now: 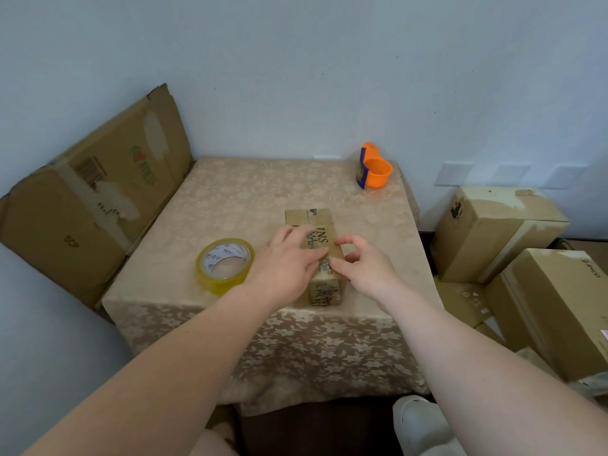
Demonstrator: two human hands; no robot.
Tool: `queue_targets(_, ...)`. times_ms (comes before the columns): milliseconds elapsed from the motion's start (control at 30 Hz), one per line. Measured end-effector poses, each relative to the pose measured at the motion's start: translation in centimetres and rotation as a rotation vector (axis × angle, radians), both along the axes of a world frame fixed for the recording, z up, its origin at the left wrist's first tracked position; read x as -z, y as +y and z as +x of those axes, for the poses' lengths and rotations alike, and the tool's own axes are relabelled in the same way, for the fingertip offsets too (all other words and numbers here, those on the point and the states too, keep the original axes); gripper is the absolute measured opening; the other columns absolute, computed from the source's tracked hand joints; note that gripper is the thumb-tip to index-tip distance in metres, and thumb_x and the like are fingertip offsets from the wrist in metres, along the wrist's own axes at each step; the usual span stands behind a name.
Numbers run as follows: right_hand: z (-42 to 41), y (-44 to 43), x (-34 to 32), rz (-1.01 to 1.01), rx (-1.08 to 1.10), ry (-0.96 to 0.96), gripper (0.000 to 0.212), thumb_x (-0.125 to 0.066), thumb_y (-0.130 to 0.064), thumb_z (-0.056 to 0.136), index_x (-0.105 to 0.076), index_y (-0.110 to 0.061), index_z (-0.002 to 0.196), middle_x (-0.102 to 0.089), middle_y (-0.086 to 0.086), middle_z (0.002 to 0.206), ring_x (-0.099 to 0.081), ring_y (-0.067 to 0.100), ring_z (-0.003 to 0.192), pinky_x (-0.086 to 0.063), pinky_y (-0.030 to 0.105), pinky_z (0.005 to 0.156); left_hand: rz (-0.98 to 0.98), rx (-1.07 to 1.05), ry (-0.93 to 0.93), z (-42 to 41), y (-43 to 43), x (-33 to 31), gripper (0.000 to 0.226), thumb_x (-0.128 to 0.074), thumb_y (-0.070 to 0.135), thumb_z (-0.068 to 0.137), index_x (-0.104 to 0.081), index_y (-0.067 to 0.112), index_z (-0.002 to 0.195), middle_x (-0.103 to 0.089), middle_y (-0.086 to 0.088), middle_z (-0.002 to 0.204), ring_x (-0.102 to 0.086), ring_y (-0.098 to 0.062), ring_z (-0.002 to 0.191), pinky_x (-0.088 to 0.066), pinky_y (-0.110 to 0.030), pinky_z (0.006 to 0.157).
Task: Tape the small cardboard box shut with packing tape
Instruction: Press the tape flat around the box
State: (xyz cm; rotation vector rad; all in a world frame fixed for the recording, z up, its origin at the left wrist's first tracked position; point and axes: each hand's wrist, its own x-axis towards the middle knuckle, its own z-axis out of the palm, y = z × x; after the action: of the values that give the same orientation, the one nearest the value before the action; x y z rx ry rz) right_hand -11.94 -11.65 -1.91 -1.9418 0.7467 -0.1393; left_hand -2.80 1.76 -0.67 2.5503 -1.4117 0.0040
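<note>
Pressing rectangular cardboard box (320,232) | left hand (289,258) flat | glossy tape ring (225,265) beside

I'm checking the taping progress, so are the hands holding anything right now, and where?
Neither grips anything. The left hand lies flat on the small cardboard box top; the right hand touches its near right top edge with open fingers.

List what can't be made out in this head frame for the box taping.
- Top seam of the small cardboard box: head view, covered by the left hand and right hand; whether tape is on it cannot be told.
- Print on the box: partly covered and blurred, unreadable.
- Free end of the tape roll: clear tape, too faint to find.
- Orange dispenser blade: too small.
- Boxes at right: cut off by the frame edge.
</note>
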Motion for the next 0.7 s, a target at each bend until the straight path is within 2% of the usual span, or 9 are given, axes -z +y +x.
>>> queue_targets(67,0.2,-0.1,0.2,0.033,-0.008,0.005,0.037,-0.062,-0.029,0.087,-0.051,-0.034,0.121,-0.06,-0.003,0.093,-0.062,0.019,0.087,-0.049,0.031,0.071,-0.031,0.056,0.154,0.5,0.0,0.4,0.038,-0.041,0.034,0.095,-0.047,0.032,0.133,-0.037,0.007,0.147,-0.023,-0.022,0.137,-0.024,-0.041,0.112)
queue_targets(167,0.5,-0.2,0.4,0.071,-0.046,0.004,0.04,-0.061,-0.028,0.087,-0.048,-0.036,0.124,-0.062,-0.001,0.104,-0.063,0.021,0.094,-0.048,0.032,0.072,-0.128,-0.01,0.306,0.8,-0.1,1.1,0.039,-0.049,0.039,0.091,-0.052,0.029,0.129,-0.044,0.008,0.144,-0.028,-0.02,0.137,-0.02,-0.038,0.114)
queue_targets(433,0.6,-0.9,0.7,0.102,-0.123,-0.024,0.04,-0.062,-0.024,0.087,-0.053,-0.035,0.124,-0.061,0.0,0.115,-0.06,0.018,0.092,-0.041,0.023,0.063,-0.216,-0.094,0.415,0.8,-0.5,1.7,0.048,-0.065,0.046,0.077,-0.059,0.029,0.121,-0.05,0.012,0.138,-0.029,-0.014,0.134,-0.024,-0.035,0.112)
queue_targets(700,0.3,-0.8,0.7,0.091,-0.123,-0.043,0.039,-0.061,-0.026,0.088,-0.054,-0.037,0.125,-0.055,-0.008,0.108,-0.06,0.018,0.1,-0.048,0.03,0.079,-0.117,-0.05,0.384,0.9,-0.3,1.6,0.062,-0.062,0.055,0.073,-0.052,0.029,0.128,-0.044,0.013,0.142,-0.025,-0.016,0.136,-0.026,-0.04,0.112)
